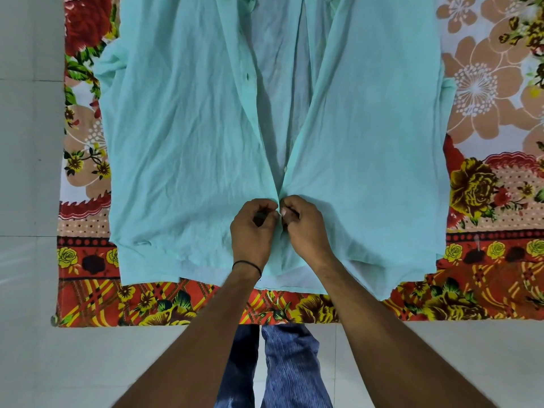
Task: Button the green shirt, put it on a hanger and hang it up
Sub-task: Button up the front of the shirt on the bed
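Note:
A pale green shirt (182,128) lies flat, front up, on a floral bedsheet, hem toward me. Its front gapes in a long V from the collar down to my hands, showing the inner back panel. My left hand (253,228) pinches the left front edge low on the shirt. My right hand (306,228) pinches the right front edge, thumbs nearly touching. A small white button (285,169) shows on the right edge just above my hands. A dark buttonhole (247,77) is visible higher on the left edge. No hanger is in view.
The floral bedsheet (485,201) in red, yellow and peach covers the bed, its near edge just in front of my legs (282,366). White tiled floor (29,172) runs along the left side and below. A black band circles my left wrist.

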